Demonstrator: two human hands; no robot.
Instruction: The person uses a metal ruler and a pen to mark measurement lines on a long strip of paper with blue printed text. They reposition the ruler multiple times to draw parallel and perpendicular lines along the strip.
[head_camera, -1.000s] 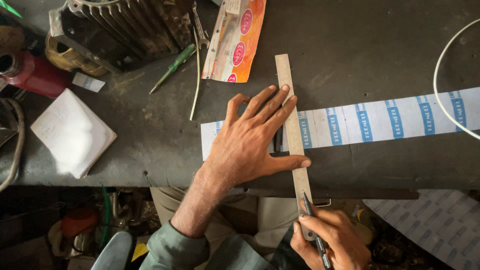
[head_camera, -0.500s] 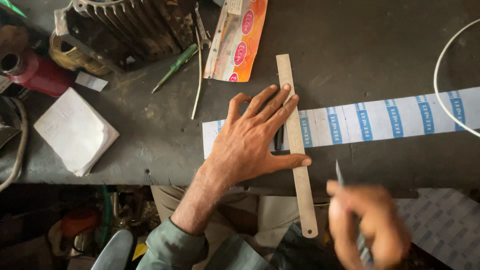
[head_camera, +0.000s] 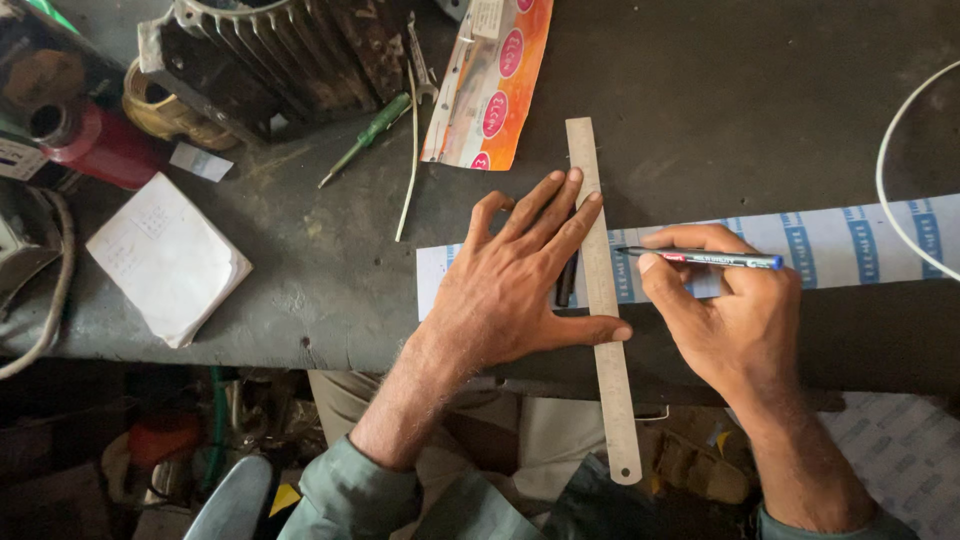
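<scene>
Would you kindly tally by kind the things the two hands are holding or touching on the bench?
Metal rulers: 1, the steel ruler, pressed flat by the left hand.
Pens: 1, the blue pen, held in the right hand.
Paper strips: 1, the white printed strip under both.
Total: 3

A white paper strip (head_camera: 850, 240) with blue bands, a grey steel ruler (head_camera: 603, 290), a blue-capped pen (head_camera: 705, 259), a green-handled screwdriver (head_camera: 370, 134).

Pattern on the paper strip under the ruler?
Paper strip: white with blue crosswise bands at even gaps. Head view.
</scene>
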